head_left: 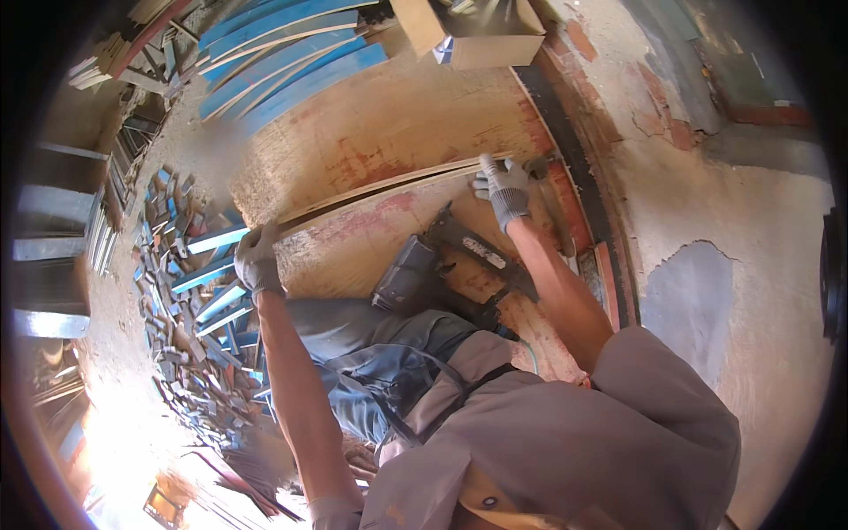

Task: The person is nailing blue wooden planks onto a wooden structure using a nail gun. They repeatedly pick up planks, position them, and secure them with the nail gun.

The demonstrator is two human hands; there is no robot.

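Observation:
A long thin wooden strip (389,185) lies across a worn plywood board (397,115). My left hand (257,259), in a grey glove, grips the strip's left end at the board's edge. My right hand (503,185), also gloved, presses down on the strip's right end. Between my arms, a dark nail gun (433,261) rests on the board near my knee.
A heap of small blue and grey wood offcuts (190,300) covers the floor to the left. Blue-faced strips (283,53) are stacked at the back, beside a cardboard box (477,31). A rough plastered wall (707,221) runs along the right.

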